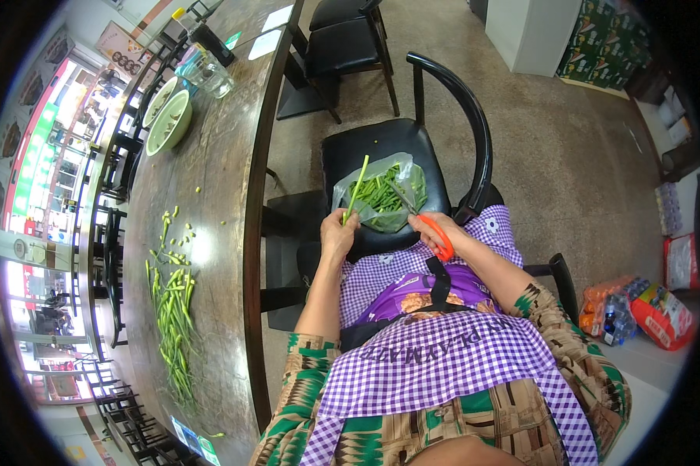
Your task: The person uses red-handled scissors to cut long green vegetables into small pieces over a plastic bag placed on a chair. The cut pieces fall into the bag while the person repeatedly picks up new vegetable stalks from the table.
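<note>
My left hand (pixel 337 232) grips green stalks (pixel 358 183), which look like garlic scapes, pointing up and away beside a clear plastic bag. Orange-handled scissors (pixel 439 236) are in my right hand (pixel 437 228), their blades reaching over the bag; how far the blades are parted is hard to tell. The plastic bag (pixel 405 220) lies with its mouth spread on a black chair seat (pixel 358 143) before me. Many short cut green pieces (pixel 379 192) fill it. On the wooden table to my left lies a pile of long green stalks (pixel 175 326) with trimmed bits around its far end.
The wooden table (pixel 221 192) bears light-green bowls (pixel 171 123), a glass jug (pixel 213 76) and a dark bottle with a yellow cap (pixel 207 41). The chair's curved black armrest (pixel 481 128) rises beyond my right hand. Packaged goods (pixel 623 311) sit at the far right.
</note>
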Demonstrator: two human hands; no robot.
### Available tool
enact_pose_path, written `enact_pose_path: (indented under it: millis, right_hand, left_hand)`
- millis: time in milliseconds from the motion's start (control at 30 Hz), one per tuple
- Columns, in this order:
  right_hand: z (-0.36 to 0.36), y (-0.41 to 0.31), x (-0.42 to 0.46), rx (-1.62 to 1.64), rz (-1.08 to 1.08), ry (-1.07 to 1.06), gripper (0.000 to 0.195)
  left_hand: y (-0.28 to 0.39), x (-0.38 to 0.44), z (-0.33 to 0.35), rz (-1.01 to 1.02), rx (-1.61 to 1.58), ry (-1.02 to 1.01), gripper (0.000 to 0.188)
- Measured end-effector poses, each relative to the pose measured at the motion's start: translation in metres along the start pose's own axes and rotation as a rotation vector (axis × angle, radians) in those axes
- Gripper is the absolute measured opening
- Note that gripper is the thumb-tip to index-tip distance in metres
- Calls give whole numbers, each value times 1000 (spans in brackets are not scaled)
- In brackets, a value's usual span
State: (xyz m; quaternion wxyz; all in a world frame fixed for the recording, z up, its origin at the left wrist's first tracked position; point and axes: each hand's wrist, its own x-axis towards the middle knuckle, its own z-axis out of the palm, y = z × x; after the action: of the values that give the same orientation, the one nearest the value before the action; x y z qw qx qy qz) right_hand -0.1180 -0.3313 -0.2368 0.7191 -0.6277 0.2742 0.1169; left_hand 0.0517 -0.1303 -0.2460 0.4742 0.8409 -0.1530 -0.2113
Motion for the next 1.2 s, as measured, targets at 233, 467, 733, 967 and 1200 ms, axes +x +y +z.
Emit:
enact_pose_path:
  millis: [233,467,733,967,1200]
  right_hand:
    - [11,9,5,-78,33,-154,54]
    - [9,9,14,-45,-38,-23,55]
    - [2,14,7,-8,33,-52,55]
    - [18,10,10,-93,-9,-143,53]
    - [7,7,22,-31,-23,7,55]
  left_hand:
    - [5,0,5,74,24,16,17]
    - [13,-3,1,27,-12,-17,15]
    - [1,-1,-1,53,-91,39,14]
    - [13,-6,4,2,-54,-15,13]
    - [12,-8,-1,-28,-150,-16,14]
